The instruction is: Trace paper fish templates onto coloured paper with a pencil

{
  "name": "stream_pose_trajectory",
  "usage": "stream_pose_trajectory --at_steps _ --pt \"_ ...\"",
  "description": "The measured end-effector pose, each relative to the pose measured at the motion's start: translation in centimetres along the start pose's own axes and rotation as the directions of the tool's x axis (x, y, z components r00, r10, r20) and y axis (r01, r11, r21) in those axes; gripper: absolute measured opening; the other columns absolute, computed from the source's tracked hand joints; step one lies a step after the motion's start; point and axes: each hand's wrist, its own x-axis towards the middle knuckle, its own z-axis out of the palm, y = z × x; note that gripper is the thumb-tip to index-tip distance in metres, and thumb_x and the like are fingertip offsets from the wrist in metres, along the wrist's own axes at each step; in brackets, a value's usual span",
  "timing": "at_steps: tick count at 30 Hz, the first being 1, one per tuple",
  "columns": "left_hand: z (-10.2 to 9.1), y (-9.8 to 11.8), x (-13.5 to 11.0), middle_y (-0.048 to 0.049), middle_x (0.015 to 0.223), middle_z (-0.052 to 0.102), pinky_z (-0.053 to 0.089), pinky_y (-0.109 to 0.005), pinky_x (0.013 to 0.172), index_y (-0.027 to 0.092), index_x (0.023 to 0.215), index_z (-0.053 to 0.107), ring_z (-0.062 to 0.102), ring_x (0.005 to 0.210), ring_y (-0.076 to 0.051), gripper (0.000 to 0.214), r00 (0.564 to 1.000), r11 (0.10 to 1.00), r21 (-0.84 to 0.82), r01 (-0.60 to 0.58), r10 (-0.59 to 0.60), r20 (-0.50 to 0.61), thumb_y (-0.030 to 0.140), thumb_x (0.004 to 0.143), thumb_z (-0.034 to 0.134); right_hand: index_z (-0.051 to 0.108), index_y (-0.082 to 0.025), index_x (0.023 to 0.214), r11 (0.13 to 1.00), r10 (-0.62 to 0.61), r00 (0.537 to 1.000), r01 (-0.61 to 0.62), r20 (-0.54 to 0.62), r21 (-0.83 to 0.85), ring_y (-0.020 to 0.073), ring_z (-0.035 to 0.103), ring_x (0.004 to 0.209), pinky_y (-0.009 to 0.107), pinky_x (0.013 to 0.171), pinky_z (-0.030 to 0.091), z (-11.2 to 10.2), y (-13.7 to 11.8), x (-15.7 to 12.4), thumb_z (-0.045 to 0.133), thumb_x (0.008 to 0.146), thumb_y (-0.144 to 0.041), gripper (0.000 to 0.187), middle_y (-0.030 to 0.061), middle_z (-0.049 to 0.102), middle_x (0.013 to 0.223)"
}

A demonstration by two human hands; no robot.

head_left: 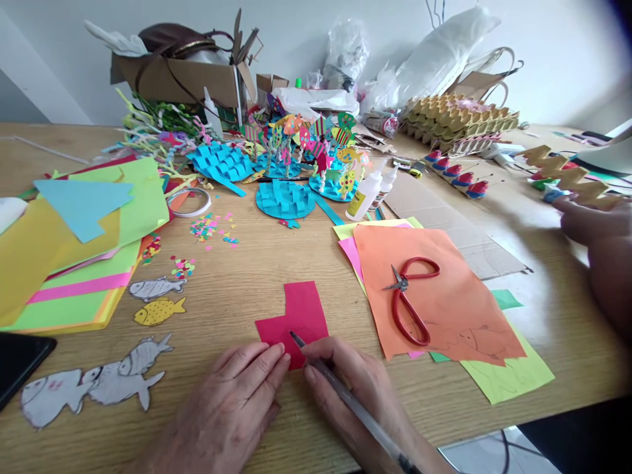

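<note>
The paper piece [299,315] is red. The pen [345,395] is grey. The scissors [402,286] have red handles. The big sheet [464,289] is orange. The yellow fish [158,311] has dark dots. The grey fish [155,288] has stripes. The round paper waves [285,199] are blue. The bench [237,276] is light brown wood.

**Q:** What carried the materials?

**A:** A wooden table [257,263], spanning the whole frame.

**Q:** What lay directly on it?

**A:** Bottom centre, a red paper piece [296,316]. Lower left, grey fish cut-outs [99,385] and a yellow fish cut-out [158,311]. Left edge, a stack of coloured sheets [74,289]. Centre, scattered confetti [205,227] beside a tape ring [190,214]. Right of centre, a flat cardboard sheet [444,210]. Upper centre, a white glue bottle [364,194]. Far lower left, a black object [20,359].
</note>
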Motion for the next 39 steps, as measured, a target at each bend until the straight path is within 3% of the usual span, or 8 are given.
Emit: stream_pose_trajectory --at_steps 7,14,21,39 --pt "0.1 -0.1 -0.2 -0.0042 0.12 0.061 0.049 -0.033 0.088 0.014 0.121 0.055 0.054 0.106 -0.018 0.039 0.999 1.0 -0.005 0.016 -0.016 0.03 0.008 0.091 0.031 0.059 -0.018 0.08 0.999 0.044 0.999 -0.043 0.016 -0.013 0.0109 0.061 0.058 0.018 0.055 0.046 0.5 0.1 0.5 0.044 0.082 -0.011 0.017 -0.0002 0.065 0.067" --pt "-0.3 0.1 0.2 -0.0049 0.12 0.062 0.049 -0.033 0.087 0.013 0.119 0.056 0.056 0.105 -0.019 0.037 0.998 1.0 -0.02 0.022 -0.021 0.061 0.009 0.09 0.033 0.06 -0.018 0.087 0.998 -0.056 0.995 0.054 -0.079 -0.019 0.0111 0.061 0.053 0.018 0.05 0.046 1.3 1.0 0.6 0.045 0.079 -0.011 0.018 0.0 0.067 0.066" --pt "-0.5 0.0 0.3 -0.0047 0.117 0.063 0.051 -0.032 0.085 0.012 0.117 0.056 0.057 0.102 -0.019 0.036 0.999 0.999 -0.029 0.032 -0.031 0.043 0.009 0.09 0.033 0.061 -0.018 0.085 0.995 -0.096 0.991 0.092 -0.096 -0.045 0.0109 0.061 0.052 0.018 0.05 0.047 1.3 1.0 0.8 0.046 0.078 -0.009 0.019 -0.0004 0.066 0.064" --pt "-0.3 0.0 -0.2 -0.0042 0.123 0.06 0.05 -0.032 0.088 0.013 0.122 0.054 0.055 0.106 -0.019 0.039 0.997 1.0 -0.005 0.023 -0.023 0.074 0.008 0.089 0.033 0.062 -0.019 0.085 0.995 -0.068 0.996 0.064 -0.051 -0.08 0.0128 0.065 0.06 0.019 0.05 0.048 1.3 1.1 0.5 0.045 0.078 -0.01 0.02 0.0011 0.068 0.068"
